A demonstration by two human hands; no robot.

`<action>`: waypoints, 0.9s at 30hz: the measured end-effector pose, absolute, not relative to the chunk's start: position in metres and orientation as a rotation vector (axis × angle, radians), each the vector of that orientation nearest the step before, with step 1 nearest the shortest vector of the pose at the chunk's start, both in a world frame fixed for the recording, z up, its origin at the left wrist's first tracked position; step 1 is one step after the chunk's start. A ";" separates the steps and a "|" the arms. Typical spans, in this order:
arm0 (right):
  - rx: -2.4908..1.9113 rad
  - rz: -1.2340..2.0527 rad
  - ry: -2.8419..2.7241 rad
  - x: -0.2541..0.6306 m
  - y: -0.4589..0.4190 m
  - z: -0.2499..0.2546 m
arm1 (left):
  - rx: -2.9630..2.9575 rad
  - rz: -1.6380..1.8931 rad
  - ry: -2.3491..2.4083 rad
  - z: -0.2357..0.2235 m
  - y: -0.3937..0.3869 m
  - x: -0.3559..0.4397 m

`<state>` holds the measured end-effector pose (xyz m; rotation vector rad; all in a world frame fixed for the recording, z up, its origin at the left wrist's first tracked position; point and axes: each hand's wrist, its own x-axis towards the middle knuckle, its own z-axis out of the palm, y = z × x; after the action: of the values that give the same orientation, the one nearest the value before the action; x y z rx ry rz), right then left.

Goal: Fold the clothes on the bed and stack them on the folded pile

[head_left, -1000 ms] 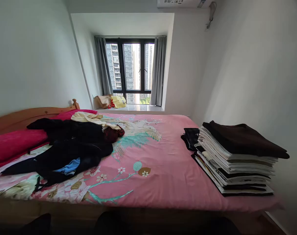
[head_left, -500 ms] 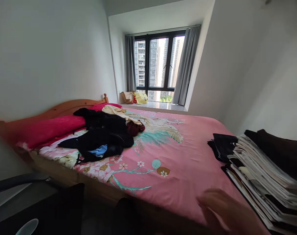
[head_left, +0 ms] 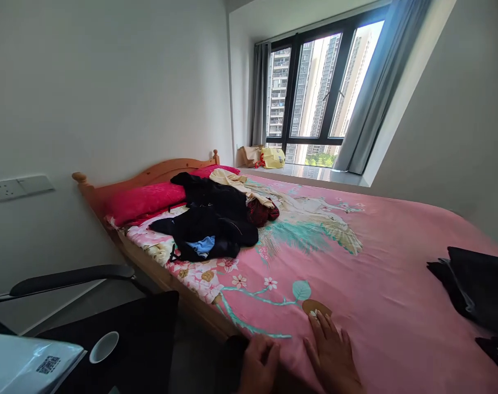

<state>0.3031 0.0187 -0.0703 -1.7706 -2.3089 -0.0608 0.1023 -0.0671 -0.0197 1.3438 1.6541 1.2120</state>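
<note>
My right hand (head_left: 331,350) lies on the pink floral bedspread (head_left: 380,339), palm down with fingers stretched out, over the edge of a brown leaf print. Beside it, at the bed's near edge, my left hand (head_left: 259,364) has its fingers curled in, with nothing visible in them. Loose black clothes (head_left: 216,213) are heaped near the pillows, with a light blue piece (head_left: 203,245) and a cream garment (head_left: 236,183) among them. Folded black clothes (head_left: 479,284) lie at the right, partly cut off by the frame.
A red pillow (head_left: 146,202) rests against the wooden headboard (head_left: 150,175). At the lower left stand a chair armrest (head_left: 72,280) and a black surface (head_left: 138,339) with a white cup (head_left: 104,347) and a white plastic package (head_left: 31,361). Bags (head_left: 273,157) sit on the windowsill.
The view has swung left, so the tall folded stack is mostly out of frame. My right hand, blurred before, now rests flat on the bedspread. My left hand has come into view.
</note>
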 end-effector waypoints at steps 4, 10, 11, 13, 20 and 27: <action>-1.740 -0.101 -2.304 0.306 0.015 -0.072 | 1.718 1.364 2.060 0.014 0.008 0.000; -1.683 -0.126 -2.280 0.309 0.021 -0.078 | 1.525 1.175 2.508 0.053 0.093 -0.120; -1.655 -0.144 -2.270 0.309 0.023 -0.081 | 1.471 1.158 2.535 0.056 0.100 -0.129; -1.592 -0.191 -2.243 0.310 0.026 -0.087 | 1.381 1.141 2.543 0.062 0.110 -0.141; -1.507 -0.232 -2.189 0.312 0.031 -0.090 | 1.126 1.339 2.329 0.095 0.148 -0.116; -1.492 -0.091 -2.098 0.306 0.032 -0.072 | 1.325 1.405 1.702 0.097 0.117 0.074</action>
<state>0.3061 0.0316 -0.0723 -1.4922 -2.0984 -0.0907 0.0737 0.1172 0.0974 1.3249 1.7017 1.4051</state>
